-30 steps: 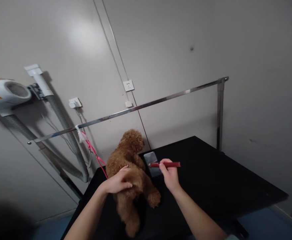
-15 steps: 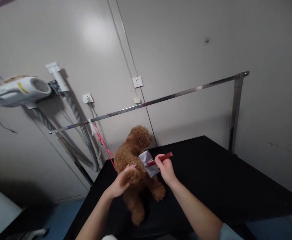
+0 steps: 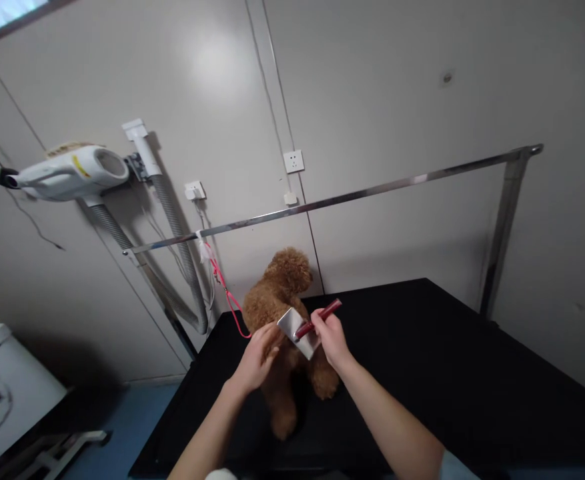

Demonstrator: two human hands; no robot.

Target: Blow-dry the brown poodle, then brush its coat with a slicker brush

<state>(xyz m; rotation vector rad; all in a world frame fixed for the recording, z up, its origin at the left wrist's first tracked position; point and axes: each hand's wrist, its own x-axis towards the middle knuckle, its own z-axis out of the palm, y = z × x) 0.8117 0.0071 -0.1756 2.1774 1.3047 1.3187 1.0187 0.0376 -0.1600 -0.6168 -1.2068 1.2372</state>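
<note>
A curly brown poodle (image 3: 267, 300) stands on the black table, its hindquarters towards me and its head turned to the right. My left hand (image 3: 256, 359) is closed against its rear, fingers bent over the fur; exactly which part lies under them is partly hidden. In my right hand (image 3: 332, 340) is a slicker brush (image 3: 289, 323) with a flat metal head and a red handle, gripped between thumb and fingers. The brush head lies close by the dog's hindquarters, just right of my left fingertips; its bristles are out of sight.
The black grooming table (image 3: 412, 360) has a metal rail (image 3: 352, 197) across its back. From the rail a pink lead (image 3: 229, 297) runs down to the dog. On the wall at left hangs a white dryer (image 3: 72, 173) with a grey hose (image 3: 175, 220).
My view has shifted left, so the scene sits further right. My left fingers have closed over the tuft of fur they cupped, and the brush head has come nearer to them.
</note>
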